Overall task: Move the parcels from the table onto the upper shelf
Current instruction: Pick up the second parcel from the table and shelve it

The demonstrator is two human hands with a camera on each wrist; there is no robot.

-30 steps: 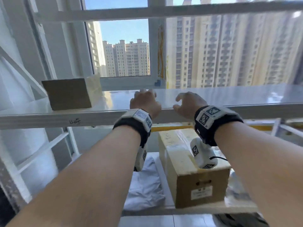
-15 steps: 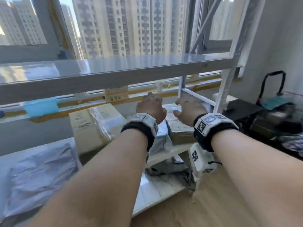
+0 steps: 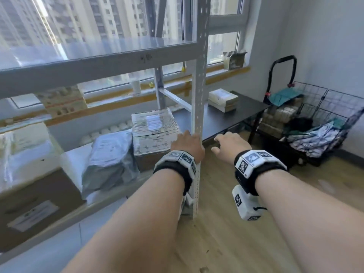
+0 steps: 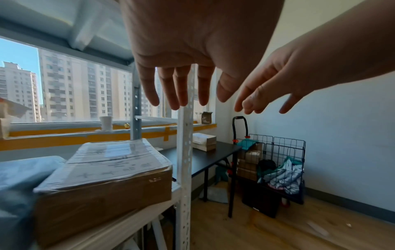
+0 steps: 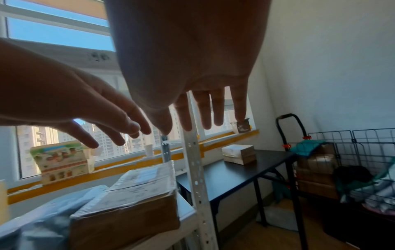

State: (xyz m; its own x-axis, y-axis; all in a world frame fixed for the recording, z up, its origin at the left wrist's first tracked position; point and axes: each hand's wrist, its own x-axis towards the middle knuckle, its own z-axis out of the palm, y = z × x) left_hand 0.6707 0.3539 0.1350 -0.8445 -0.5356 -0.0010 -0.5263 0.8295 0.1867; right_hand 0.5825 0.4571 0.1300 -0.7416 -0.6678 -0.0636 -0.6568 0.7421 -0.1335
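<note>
A small white-and-tan parcel (image 3: 223, 99) lies on the black table (image 3: 232, 123), to the right of the rack. The grey upper shelf (image 3: 98, 58) runs across the top left, and this stretch of it is bare. My left hand (image 3: 188, 143) hovers by the rack's front post with straight fingers and holds nothing. My right hand (image 3: 228, 143) is beside it, open and empty, near the table's front edge. From the wrists, the parcel (image 4: 204, 143) (image 5: 238, 154) sits well beyond the fingers (image 4: 177, 91) (image 5: 203, 111).
The perforated white post (image 3: 199, 95) stands between my hands. A taped cardboard box (image 3: 155, 133), a grey poly bag (image 3: 112, 154) and a large box (image 3: 33, 194) fill the lower shelf. A wire cart (image 3: 315, 123) holding parcels and cloth stands right of the table, on wooden floor.
The view has swung right, from the upper shelf to the rack's end and the black table. Both hands came down off the shelf edge and moved right, still empty.
</note>
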